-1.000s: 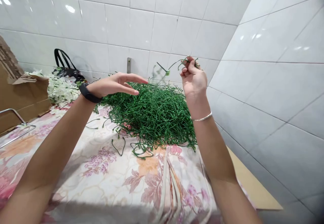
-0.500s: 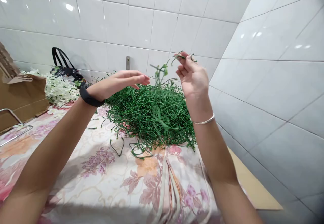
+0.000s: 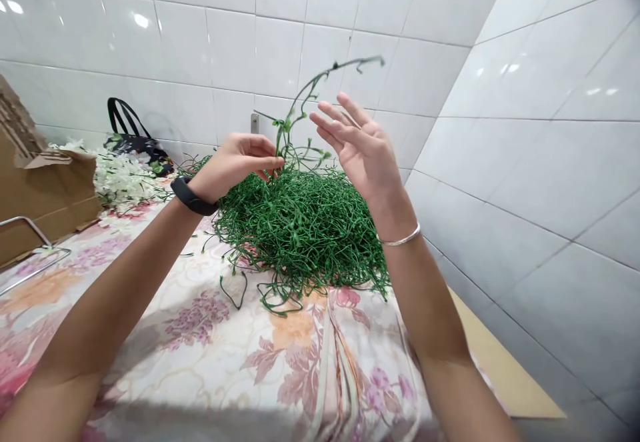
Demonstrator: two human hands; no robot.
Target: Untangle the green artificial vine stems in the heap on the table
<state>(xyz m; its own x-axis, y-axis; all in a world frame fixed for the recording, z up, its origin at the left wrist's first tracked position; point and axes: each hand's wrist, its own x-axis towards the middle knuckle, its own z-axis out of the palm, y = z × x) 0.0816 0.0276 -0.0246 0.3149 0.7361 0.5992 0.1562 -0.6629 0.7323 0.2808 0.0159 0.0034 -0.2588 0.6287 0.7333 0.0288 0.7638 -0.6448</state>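
Observation:
A big tangled pile of green plastic stems (image 3: 300,229) lies on a flowered tablecloth (image 3: 210,355). My left hand (image 3: 240,162), with a black band on its wrist, is pinched on the lower end of one green branched stem (image 3: 305,95) just above the pile. That stem stands up and curves to the right over my right hand. My right hand (image 3: 360,149), a silver bangle on its wrist, is raised beside the stem with the palm up and the fingers spread, holding nothing.
White artificial flowers (image 3: 120,179) and a black bag (image 3: 133,139) lie at the back left. A torn cardboard box (image 3: 45,189) and a metal wire frame (image 3: 30,249) are at the left edge. White tiled walls close the back and right.
My right hand has let go of the stem and opened its fingers. My left hand has closed on the stem's lower end, and the stem now stands higher.

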